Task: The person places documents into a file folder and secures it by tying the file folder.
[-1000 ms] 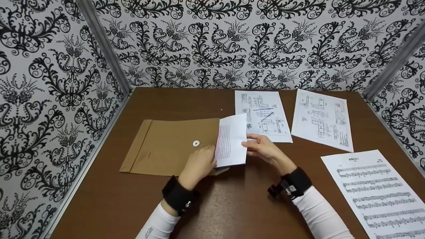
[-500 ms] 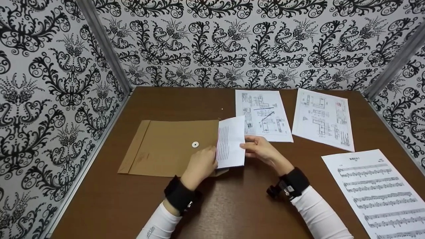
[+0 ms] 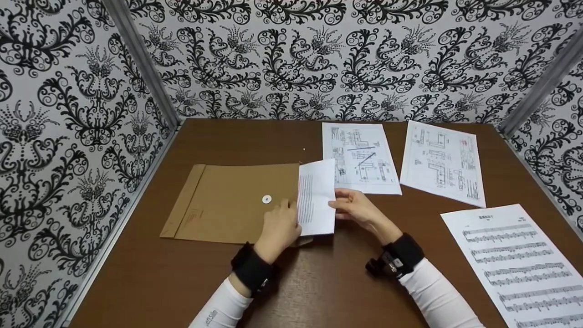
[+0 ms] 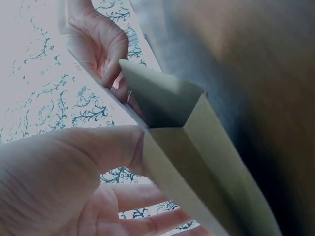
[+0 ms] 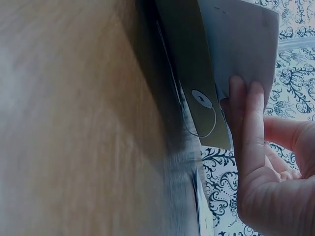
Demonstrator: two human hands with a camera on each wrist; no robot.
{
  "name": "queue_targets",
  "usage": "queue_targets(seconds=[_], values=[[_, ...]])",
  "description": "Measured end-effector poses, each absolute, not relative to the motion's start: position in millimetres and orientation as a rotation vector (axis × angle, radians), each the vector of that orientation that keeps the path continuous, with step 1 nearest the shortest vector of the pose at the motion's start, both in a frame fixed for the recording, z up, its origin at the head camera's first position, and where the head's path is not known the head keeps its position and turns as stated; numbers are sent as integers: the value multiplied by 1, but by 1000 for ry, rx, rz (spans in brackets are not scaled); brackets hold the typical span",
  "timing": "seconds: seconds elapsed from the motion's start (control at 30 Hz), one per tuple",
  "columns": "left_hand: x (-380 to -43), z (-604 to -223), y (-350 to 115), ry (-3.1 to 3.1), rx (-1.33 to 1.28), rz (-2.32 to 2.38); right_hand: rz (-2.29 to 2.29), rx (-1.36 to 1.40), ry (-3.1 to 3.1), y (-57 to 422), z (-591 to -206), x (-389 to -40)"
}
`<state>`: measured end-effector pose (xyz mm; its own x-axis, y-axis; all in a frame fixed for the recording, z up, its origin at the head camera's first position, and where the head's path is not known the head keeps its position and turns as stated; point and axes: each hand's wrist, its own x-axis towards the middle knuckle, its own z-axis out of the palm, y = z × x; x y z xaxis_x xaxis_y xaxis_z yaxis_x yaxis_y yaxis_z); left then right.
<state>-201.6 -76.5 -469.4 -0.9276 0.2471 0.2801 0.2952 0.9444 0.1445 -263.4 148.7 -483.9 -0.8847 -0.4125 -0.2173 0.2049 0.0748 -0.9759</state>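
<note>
A brown paper envelope with a white round button lies left of centre in the head view, its mouth facing right. From that mouth sticks a white sheet printed with lines; its left part is hidden inside. My left hand grips the front panel at the mouth; in the left wrist view the thumb lies inside the edge and the fingers spread over the outside. My right hand pinches the sheet's right edge between thumb and fingers. In the right wrist view the envelope's flap shows a second button with a string.
Two sheets of technical drawings, a left one and a right one, lie at the back right of the brown table. A sheet of music lies at the right. Patterned walls enclose the table.
The white sheet has slid slightly left into the envelope with my right hand. My left hand has shifted a little toward the near edge of the envelope's mouth, and the pink marking is less visible.
</note>
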Motion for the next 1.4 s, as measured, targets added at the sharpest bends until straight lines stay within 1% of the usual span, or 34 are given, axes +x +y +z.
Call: queue_targets(seconds=[0.23,0.47,0.73,0.97,1.4], values=[[-204,-478,-70,-2721,-329,-150,-1890,-218,1895,146,-484,-259],[-206,-479,-68,-2688,-265,-166,-1885,-222,1909,144,-483,-257],[-209,-473,-69,-2640,-277,-143,-1880,-206,1936,143,-481,-260],[-209,-474,-69,-2474,-277,-59,-1860,-195,1913,145,-479,-264],[-207,-474,-68,-2531,-295,-92,-1853,-194,1926,138,-479,-266]])
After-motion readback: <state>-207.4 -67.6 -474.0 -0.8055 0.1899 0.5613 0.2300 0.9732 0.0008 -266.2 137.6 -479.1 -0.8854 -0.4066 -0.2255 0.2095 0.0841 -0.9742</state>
